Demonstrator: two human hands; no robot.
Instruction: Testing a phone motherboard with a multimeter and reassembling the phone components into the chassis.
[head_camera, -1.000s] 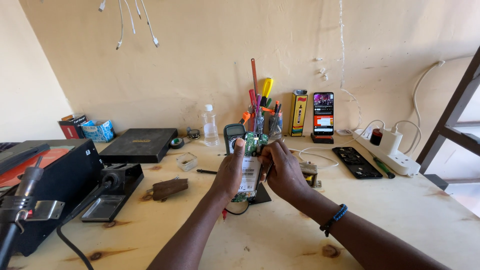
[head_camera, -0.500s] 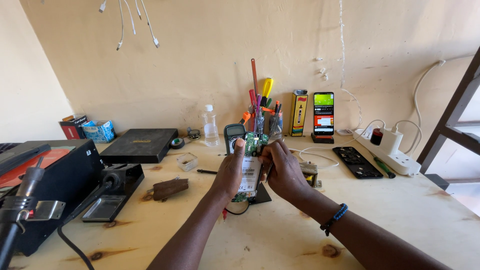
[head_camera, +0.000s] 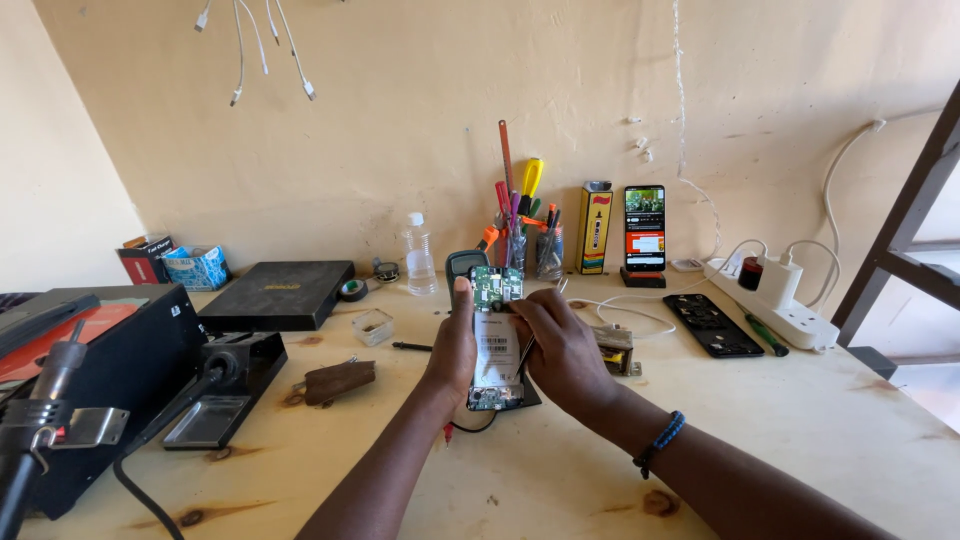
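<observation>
The opened phone (head_camera: 495, 340) is the landmark here, held upright above the middle of the wooden worktop (head_camera: 800, 440), its exposed back with the green circuit board turned toward the wearer so the inside can be seen. The left hand (head_camera: 455, 345) closes its grip along the phone's left edge, thumb pointing up beside the board, which steadies it. The right hand (head_camera: 560, 350) wraps the right edge and also pinches a thin metal tool (head_camera: 524, 352) against the lower half of the phone; I judge it to be tweezers or a pick, kept ready for fine work. Left of the phone lie a brown pouch (head_camera: 340, 380) and a black stand (head_camera: 225, 390). Right of it rests a black phone shell (head_camera: 714, 325), laid flat. Behind the phone, against the wall, a cup of tools (head_camera: 520, 240) and a lit phone (head_camera: 645, 230) stand propped upright.
</observation>
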